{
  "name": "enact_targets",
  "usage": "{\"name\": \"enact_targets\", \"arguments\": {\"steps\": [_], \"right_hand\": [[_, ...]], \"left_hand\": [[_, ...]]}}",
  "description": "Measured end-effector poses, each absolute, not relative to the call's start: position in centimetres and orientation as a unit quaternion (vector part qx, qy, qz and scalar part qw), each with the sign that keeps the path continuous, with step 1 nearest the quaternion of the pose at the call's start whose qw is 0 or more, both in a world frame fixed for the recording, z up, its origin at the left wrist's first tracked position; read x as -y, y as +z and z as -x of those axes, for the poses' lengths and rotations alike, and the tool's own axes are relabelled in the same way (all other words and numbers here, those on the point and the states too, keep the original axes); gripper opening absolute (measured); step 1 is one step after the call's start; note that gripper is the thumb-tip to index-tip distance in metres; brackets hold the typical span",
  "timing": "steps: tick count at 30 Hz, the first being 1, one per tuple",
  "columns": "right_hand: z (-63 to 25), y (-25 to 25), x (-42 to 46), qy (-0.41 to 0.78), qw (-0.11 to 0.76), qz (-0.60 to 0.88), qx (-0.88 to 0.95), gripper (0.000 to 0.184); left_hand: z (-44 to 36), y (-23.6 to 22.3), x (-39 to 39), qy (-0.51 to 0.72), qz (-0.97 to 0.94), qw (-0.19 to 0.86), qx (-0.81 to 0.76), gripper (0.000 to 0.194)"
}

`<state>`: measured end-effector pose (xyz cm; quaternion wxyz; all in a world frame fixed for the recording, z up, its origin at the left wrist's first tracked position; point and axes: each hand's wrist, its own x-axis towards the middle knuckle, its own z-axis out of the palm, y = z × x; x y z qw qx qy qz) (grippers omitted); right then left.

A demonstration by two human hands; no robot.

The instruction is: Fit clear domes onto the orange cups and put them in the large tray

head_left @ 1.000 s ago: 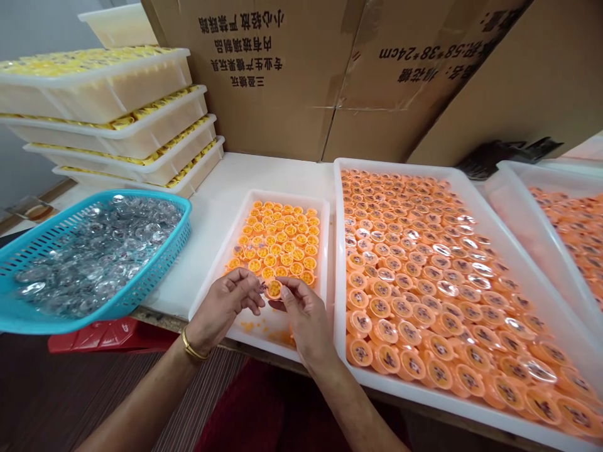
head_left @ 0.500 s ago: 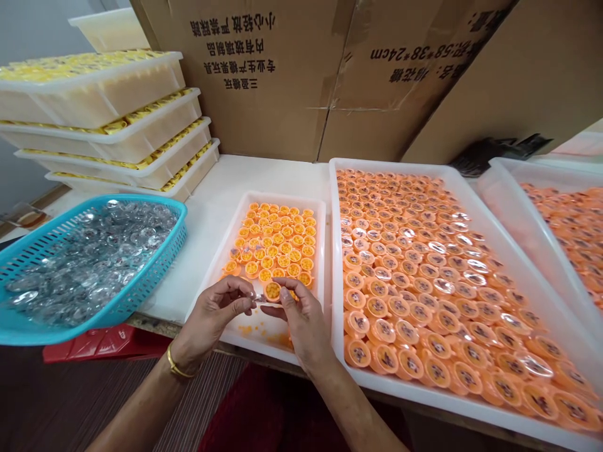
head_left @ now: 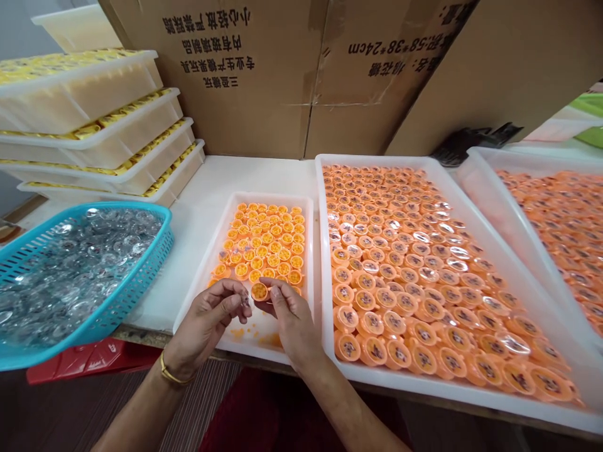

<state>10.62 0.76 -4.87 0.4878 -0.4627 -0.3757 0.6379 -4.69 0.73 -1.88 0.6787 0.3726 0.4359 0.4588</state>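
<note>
Between the fingers of my right hand (head_left: pixel 294 320) is a small orange cup (head_left: pixel 259 292) filled with orange-yellow beads, its open face turned up. My left hand (head_left: pixel 207 323) pinches a clear plastic lid (head_left: pixel 245 300) with a dark print, just left of the cup and apart from it. Both hands are over the near end of a small white tray (head_left: pixel 306 251), where several rows of bead-filled orange cups (head_left: pixel 274 248) stand uncovered. A few loose beads (head_left: pixel 242 331) lie on the tray floor below my hands.
A blue basket (head_left: pixel 166 233) of clear lids (head_left: pixel 103 257) stands at left. Stacked white trays (head_left: pixel 127 150) rise behind it. At right, a large white tray (head_left: pixel 325 251) holds orange cups with printed lids (head_left: pixel 405 270); another tray (head_left: pixel 499 207) lies beyond. Cardboard boxes (head_left: pixel 277 107) line the back.
The lid in my left hand has come away from the cup's edge and turned more upright. The cup stays in my right hand. The whole view has shifted slightly.
</note>
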Motion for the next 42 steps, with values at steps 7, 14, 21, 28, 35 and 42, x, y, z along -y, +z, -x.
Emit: {"name": "enact_targets", "arguments": {"steps": [7,14,21,28,35,42], "right_hand": [[-10.6,-4.7,-0.9,0.633,0.486,0.467,0.381,0.039],[-10.7,-4.8,-0.8,0.640,0.480,0.460,0.385,0.040],[-10.5,-5.0,-0.9,0.642,0.481,0.458,0.383,0.037],[-10.3,-5.5,-1.0,0.618,0.490,0.469,0.397,0.030],[-10.6,-4.7,-0.9,0.638,0.505,0.453,0.365,0.025],[-10.7,-4.2,-0.7,0.676,0.546,0.392,0.303,0.026]], "left_hand": [[4.7,-2.0,-0.9,0.452,-0.363,0.680,-0.449,0.007],[3.9,-1.8,-1.4,0.419,-0.471,0.570,-0.526,0.014],[3.4,-1.9,-1.7,0.373,-0.558,0.437,-0.599,0.017],[3.4,-1.5,-2.3,0.362,-0.574,0.426,-0.598,0.017],[3.1,-1.3,-1.9,0.373,-0.586,0.413,-0.589,0.024],[2.6,-1.3,-0.8,0.423,-0.572,0.410,-0.571,0.019]]}}
